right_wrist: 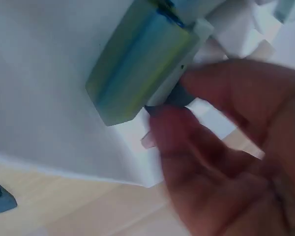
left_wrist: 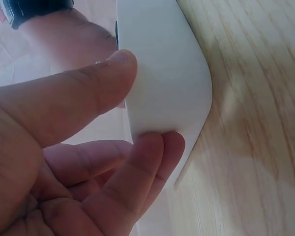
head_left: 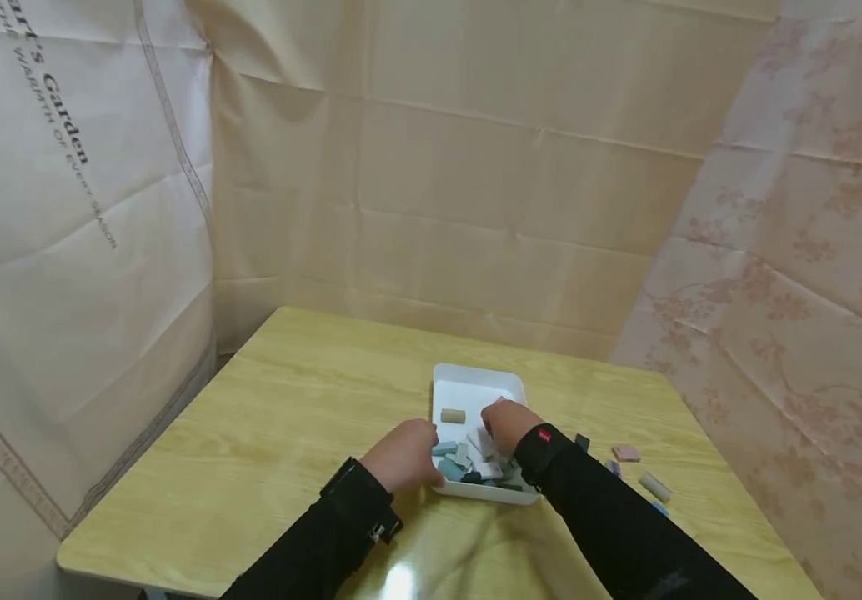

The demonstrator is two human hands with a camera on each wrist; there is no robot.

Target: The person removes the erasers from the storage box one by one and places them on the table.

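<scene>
A shallow white tray [head_left: 479,379] holds several small blocks. My left hand [head_left: 404,457] is at its left side; in the left wrist view the thumb and bent fingertips hold the tray wall [left_wrist: 167,73] near a corner. My right hand [head_left: 509,425] reaches over the tray's right side. Its thumb and finger pinch a small dark block [right_wrist: 179,96], partly covered by the fingertips. Close beside them lies a greenish block [right_wrist: 137,64] with blue and yellow streaks. A beige cylinder [head_left: 453,416] lies farther back in the tray, behind white blocks [head_left: 480,442] and blue-grey ones [head_left: 450,469].
Right of the tray, a pink block [head_left: 626,453], a beige cylinder [head_left: 655,487], a blue piece [head_left: 659,508], a purple piece [head_left: 613,468] and a dark block [head_left: 582,442] lie on the wooden table [head_left: 311,400]. Hanging cloth [head_left: 476,183] surrounds the table's back and sides.
</scene>
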